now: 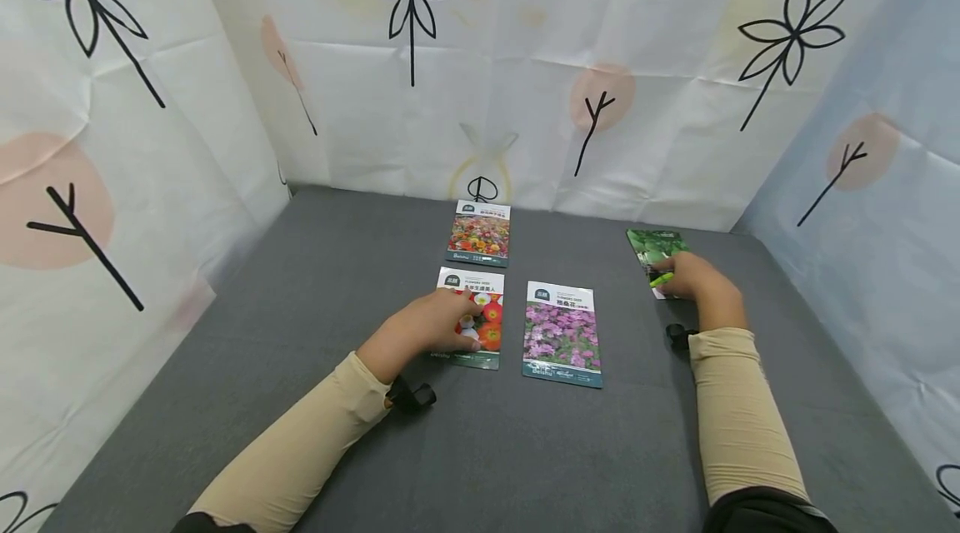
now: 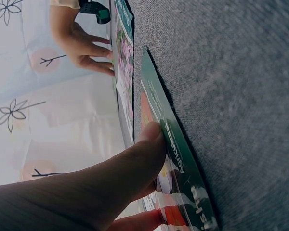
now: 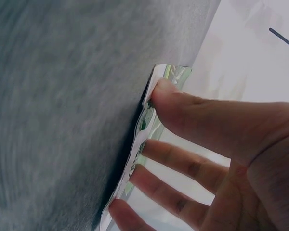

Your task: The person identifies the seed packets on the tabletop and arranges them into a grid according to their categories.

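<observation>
While four seed packets are seen laid out only in the head view, contact detail is given by the wrist views. Left hand (image 1: 423,329) is rested on the red-flower packet (image 1: 480,325), thumb (image 2: 144,149) pressed at its edge. Right hand (image 1: 693,276) is laid on the green packet (image 1: 654,248), well apart from the left; thumb (image 3: 183,103) is set on the packet's corner and fingers are spread flat along its edge. Pink-flower packet (image 1: 562,333) is placed just beside the red one; a mixed-flower packet (image 1: 480,233) is set behind. Grey felt surface (image 1: 300,283) is enclosed by white sheeting (image 1: 525,58) printed with flowers.
</observation>
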`<state>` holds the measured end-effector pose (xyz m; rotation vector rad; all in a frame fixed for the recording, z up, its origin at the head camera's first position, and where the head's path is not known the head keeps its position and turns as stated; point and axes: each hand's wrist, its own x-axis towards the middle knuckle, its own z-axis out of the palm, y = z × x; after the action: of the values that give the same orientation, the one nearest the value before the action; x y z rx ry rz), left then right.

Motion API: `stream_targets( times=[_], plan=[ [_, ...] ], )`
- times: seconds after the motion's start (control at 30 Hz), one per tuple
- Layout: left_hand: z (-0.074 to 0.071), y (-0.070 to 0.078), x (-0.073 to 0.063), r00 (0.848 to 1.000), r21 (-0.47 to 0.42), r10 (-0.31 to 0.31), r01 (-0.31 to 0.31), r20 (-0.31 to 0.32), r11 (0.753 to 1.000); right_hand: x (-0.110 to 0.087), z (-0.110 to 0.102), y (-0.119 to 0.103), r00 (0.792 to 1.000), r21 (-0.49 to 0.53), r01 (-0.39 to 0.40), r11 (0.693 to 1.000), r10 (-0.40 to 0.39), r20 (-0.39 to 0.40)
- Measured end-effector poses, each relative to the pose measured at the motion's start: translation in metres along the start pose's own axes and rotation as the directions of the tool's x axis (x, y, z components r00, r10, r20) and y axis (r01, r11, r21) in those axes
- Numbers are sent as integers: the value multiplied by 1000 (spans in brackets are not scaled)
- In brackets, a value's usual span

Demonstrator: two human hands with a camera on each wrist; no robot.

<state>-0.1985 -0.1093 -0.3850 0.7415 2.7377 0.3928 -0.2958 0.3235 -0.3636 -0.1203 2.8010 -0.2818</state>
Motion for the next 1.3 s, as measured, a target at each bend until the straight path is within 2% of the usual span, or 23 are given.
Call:
stream_targets(
  times=[0.5, 1.3],
  plan=[
    [2, -2, 0, 1000, 3, 20, -20, -13, 1000, 4, 4, -18, 1000, 12, -3, 1000, 3, 4],
    [1, 0, -1, 1000, -10, -1, 1, -10, 1000, 12, 6, -49, 1000, 8, -5, 1000, 5, -26]
  ],
)
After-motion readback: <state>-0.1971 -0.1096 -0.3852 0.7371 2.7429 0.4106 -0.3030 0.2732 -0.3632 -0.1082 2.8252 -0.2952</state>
